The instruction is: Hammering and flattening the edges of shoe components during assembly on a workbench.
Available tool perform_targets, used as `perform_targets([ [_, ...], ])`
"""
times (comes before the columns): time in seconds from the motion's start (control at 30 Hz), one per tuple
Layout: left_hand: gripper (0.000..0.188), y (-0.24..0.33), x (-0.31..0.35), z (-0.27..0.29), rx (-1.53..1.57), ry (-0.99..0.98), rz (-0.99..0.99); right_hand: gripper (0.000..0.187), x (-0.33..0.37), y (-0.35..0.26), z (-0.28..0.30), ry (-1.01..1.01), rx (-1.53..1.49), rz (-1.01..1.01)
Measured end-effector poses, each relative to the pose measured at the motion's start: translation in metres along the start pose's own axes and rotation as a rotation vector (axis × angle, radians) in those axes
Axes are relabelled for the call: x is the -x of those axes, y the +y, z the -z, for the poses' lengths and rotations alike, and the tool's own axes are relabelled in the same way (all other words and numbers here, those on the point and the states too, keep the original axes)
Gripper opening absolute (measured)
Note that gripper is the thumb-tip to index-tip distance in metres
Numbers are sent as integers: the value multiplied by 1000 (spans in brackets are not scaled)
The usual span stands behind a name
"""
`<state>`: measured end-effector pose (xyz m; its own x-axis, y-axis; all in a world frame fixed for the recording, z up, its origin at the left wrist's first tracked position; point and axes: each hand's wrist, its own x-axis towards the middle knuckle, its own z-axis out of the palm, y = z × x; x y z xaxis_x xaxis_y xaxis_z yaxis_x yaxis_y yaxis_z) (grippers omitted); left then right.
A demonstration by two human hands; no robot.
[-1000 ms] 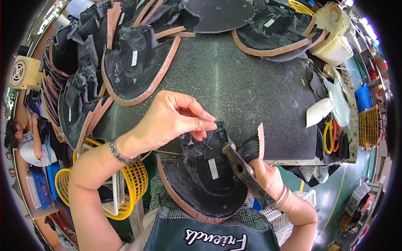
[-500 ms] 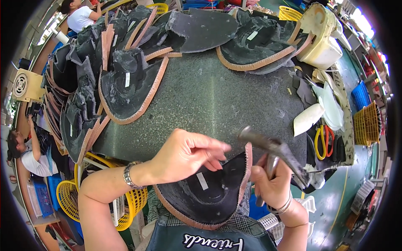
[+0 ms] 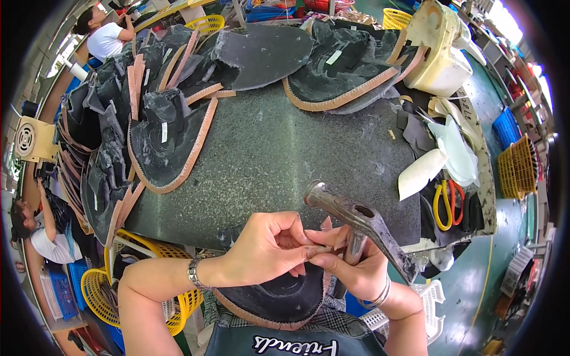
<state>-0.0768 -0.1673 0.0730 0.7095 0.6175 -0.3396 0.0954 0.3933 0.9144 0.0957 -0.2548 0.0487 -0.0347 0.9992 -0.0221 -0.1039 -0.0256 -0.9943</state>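
Through the head camera I observe the left hand pinched, thumb against fingers, its tips meeting those of the right hand; I cannot tell what, if anything, lies between them. The right hand grasps a hammer, head uppermost. The black piece with tan toothed edging sits over the person's lap, below the hands, at the near side of the worktable.

Containers: I note a yellow basket at left, holding brownish pieces. A white basket stands beyond the right forearm; its contents I cannot make out. A stained cream plastic container stands at the table's far right, interior unclear. Farther right, a blue basket neighbours a brownish-yellow basket.
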Motion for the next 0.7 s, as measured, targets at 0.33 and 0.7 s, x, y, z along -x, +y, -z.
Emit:
perform_targets([
  [0.33,16,-8,-6,-11,-269,-82,-31,24,-1,-6,0,82,29,7],
  [0.7,17,-4,1,26,24,57,-11,15,1,-8,5,280,-44,28],
])
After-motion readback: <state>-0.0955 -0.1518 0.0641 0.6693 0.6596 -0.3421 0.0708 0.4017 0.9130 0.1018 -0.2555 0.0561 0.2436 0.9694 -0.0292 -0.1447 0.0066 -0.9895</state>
